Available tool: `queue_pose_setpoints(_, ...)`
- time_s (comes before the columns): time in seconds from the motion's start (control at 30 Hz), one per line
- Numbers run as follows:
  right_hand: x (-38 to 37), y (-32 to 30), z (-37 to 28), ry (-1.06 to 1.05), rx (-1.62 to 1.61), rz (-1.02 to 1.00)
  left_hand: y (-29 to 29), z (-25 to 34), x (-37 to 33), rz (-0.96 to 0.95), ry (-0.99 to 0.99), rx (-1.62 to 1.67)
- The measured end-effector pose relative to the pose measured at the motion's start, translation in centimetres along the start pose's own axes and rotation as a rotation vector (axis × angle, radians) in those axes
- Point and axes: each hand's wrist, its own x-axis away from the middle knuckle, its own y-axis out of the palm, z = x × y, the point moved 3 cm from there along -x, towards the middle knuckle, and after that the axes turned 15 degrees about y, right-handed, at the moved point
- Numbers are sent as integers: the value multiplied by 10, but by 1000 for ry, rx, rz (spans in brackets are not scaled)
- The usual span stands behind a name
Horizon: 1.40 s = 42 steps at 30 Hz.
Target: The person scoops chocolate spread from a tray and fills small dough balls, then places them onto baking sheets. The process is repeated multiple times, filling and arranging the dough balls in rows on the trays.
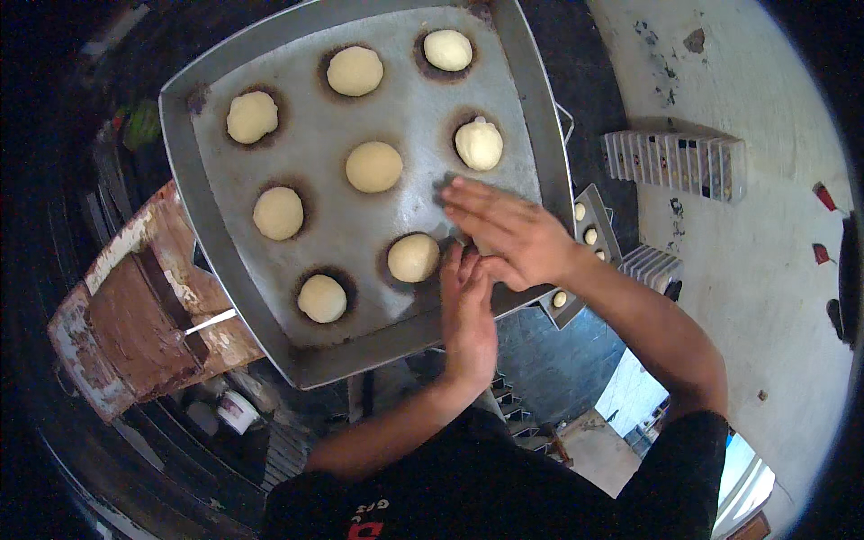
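Several round, pale dough balls sit spaced apart on a large grey metal baking tray [184,153], most with a dark ring on the metal around them. Over the tray's near right part, my two hands meet. My right hand [517,238] lies across with its fingers stretched toward the left, slightly blurred. Beneath its palm, the curled fingers of my left hand [468,315] close around something that the hands hide. One dough ball [414,258] rests just left of my left fingertips. Another dough ball [479,145], with a small bump on top, lies beyond my right fingers.
A smaller tray [598,216] with more dough balls stands lower at the right. Left of the big tray is a brown-smeared rectangular container [139,324] with a white-handled tool [210,322]. Clear plastic racks [675,162] are by the pale wall. A white tub [237,412] is at lower left.
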Motion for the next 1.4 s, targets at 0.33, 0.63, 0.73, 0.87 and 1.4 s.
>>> queue_pose_setpoints(0.33, -8, 3, -30, 150, 167, -67, -58, 86, 58, -451, 120, -602)
queue_pose_setpoints(0.63, 25, 64, -151, 660, -1207, 665, -39, 123, 29, -136, 853, -815)
queue_pose_setpoints(0.73, 77, 73, -221, 611, -1623, 568, -60, 117, 68, -82, 859, -844)
queue_pose_setpoints(0.87, 108, 110, -250, 569, -1211, 830, -69, 128, 123, -281, 1019, -1099)
queue_pose_setpoints(1.4, -86, 233, -337, 522, -751, 266, -257, 308, 160, -169, 584, -720)
